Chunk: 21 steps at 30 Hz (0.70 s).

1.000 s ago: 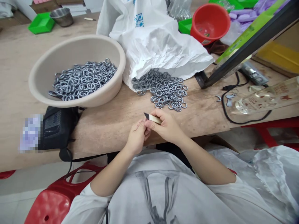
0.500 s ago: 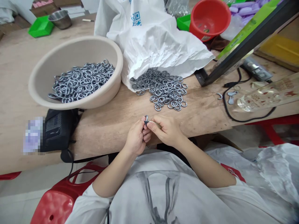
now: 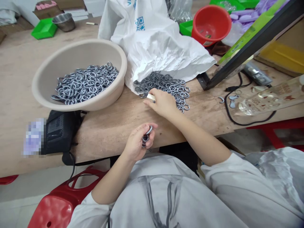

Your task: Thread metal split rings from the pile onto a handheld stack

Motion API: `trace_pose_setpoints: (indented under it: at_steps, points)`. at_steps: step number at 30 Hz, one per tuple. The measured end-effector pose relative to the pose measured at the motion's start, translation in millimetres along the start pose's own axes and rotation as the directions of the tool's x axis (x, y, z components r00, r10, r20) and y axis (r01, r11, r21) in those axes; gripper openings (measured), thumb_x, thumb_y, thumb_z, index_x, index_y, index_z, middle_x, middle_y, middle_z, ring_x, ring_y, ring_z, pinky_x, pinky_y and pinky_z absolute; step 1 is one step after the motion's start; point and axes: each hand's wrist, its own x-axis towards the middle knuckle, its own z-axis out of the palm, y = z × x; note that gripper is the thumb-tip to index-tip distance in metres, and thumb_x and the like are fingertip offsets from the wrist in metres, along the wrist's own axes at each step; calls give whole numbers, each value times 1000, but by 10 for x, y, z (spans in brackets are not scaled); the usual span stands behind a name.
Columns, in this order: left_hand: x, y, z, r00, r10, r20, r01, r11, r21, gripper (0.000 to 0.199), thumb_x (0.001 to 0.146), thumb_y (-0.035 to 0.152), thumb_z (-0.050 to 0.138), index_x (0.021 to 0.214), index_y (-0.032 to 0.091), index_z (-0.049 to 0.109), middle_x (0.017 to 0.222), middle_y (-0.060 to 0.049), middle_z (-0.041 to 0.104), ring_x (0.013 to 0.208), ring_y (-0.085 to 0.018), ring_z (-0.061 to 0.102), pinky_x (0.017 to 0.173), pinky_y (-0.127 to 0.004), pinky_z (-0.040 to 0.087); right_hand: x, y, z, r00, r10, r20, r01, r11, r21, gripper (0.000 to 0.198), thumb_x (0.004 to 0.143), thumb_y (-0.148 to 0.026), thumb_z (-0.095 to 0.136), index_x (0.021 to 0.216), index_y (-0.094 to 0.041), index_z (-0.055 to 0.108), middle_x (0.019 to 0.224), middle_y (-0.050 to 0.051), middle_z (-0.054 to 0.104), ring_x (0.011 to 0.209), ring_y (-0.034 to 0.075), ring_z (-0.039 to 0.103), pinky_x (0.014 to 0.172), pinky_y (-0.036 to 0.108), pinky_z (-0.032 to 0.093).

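Several grey metal rings (image 3: 145,138) sit in my left hand (image 3: 136,144), its fingers curled around them near the table's front edge. One ring stands up between the thumb and forefinger. My right hand (image 3: 165,103) is closed on a small white-handled knife (image 3: 151,98), whose short dark end points left. That hand is over the near side of a loose pile of rings (image 3: 166,83), covering part of it. The pile spills from the mouth of a white woven sack (image 3: 163,47). To the left, a large beige basin (image 3: 40,85) contains many similar rings.
A black metal post (image 3: 211,80) slants up at the right, near a clear printed bottle (image 3: 266,99) and a black cable (image 3: 228,110). Behind are a red bowl (image 3: 213,19) and green trays. A black pouch (image 3: 61,133) lies at the table's left front.
My right hand has moved away from my left hand, forward to the ring pile, taking the knife with it. My left hand has lowered slightly, and the rings in it now show.
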Motion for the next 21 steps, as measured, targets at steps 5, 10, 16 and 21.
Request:
trace_pose_setpoints:
  at_steps: [5, 10, 16, 21]
  points:
    - [3, 14, -98, 998, 4, -55, -6, 999, -35, 19, 75, 31, 68, 82, 15, 60, 65, 0, 60, 42, -6, 44, 38, -18, 27, 345, -27, 124, 999, -41, 30, 46, 984, -173, 27, 91, -32, 59, 114, -20, 68, 115, 14, 66, 91, 28, 65, 71, 35, 42]
    - [58, 87, -193, 991, 59, -121, -62, 998, -24, 24, 73, 34, 71, 77, 15, 56, 69, -1, 61, 46, -7, 47, 36, -17, 28, 175, -7, -5, 997, -50, 56, 39, 983, 180, 18, 88, -31, 62, 89, -16, 71, 92, 9, 69, 81, 23, 62, 69, 32, 41]
    - [191, 14, -118, 970, 205, -132, -187, 973, 136, 47, 75, 60, 72, 80, 17, 55, 63, 5, 50, 44, -4, 37, 37, -15, 24, -498, -197, -62, 981, -103, 165, -65, 625, 778, 12, 81, -26, 62, 74, -17, 66, 69, 0, 63, 69, 15, 58, 67, 28, 44]
    - [198, -80, -53, 958, 272, -87, -253, 950, 182, 46, 77, 58, 73, 73, 17, 52, 61, 5, 46, 50, -4, 38, 42, -14, 28, -768, -214, 75, 999, 42, -9, -15, 536, 844, 24, 78, -21, 67, 101, -22, 67, 84, 0, 64, 76, 15, 59, 72, 28, 47]
